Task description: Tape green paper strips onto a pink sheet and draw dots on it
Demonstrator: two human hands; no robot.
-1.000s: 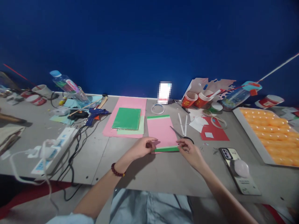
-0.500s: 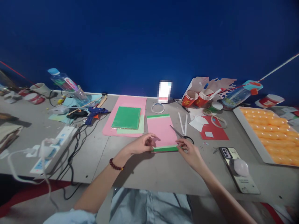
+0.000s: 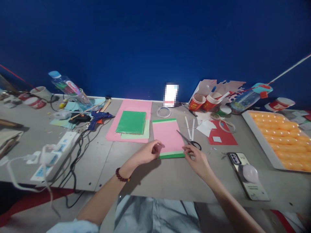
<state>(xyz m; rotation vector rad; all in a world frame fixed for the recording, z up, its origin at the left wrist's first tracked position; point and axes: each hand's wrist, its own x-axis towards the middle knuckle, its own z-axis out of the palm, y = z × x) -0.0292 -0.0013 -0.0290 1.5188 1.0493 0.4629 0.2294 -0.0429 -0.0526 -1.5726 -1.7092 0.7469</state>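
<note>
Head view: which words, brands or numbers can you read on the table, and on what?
None reads clearly.
Bottle: white script on a red label, too blurred.
Red cups: yellow print, too small.
Card at the wall: blurred out.
Phone: dark marks on its case, too small.
Power strip: blue labels, unreadable.
Pink sheet: no print shows.

The person wears a bracelet [image 3: 121,176] of dark red round beads on the wrist of the left hand [image 3: 148,152]. A pale blue sleeve [image 3: 70,226] covers the upper part of that arm. The forearm behind the right hand [image 3: 198,158] is bare. Faded, light blue-grey trousers [image 3: 155,213] cover the lap.
</note>
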